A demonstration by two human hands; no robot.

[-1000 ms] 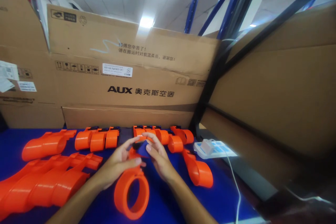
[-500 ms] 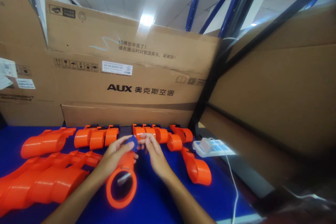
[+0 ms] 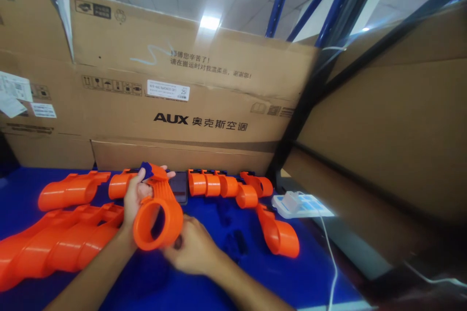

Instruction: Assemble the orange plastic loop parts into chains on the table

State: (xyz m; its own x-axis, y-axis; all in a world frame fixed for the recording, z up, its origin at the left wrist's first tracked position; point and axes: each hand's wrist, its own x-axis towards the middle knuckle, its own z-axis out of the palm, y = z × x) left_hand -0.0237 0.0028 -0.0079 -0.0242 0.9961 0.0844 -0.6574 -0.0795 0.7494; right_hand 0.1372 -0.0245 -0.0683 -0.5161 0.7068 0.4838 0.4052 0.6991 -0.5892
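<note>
My left hand (image 3: 133, 199) is clamped on the orange ring part (image 3: 157, 214) above the blue table (image 3: 204, 286); my right hand (image 3: 191, 252) grips its lower rim. Cardboard box (image 3: 189, 102) behind reads "AUX".

Blue-covered worktable (image 3: 204, 291): orange moulded plastic ring housings (image 3: 54, 248) at 9 o'clock; black phone (image 3: 178, 187) at 12; white charger tray (image 3: 302, 205) at 3.
</note>
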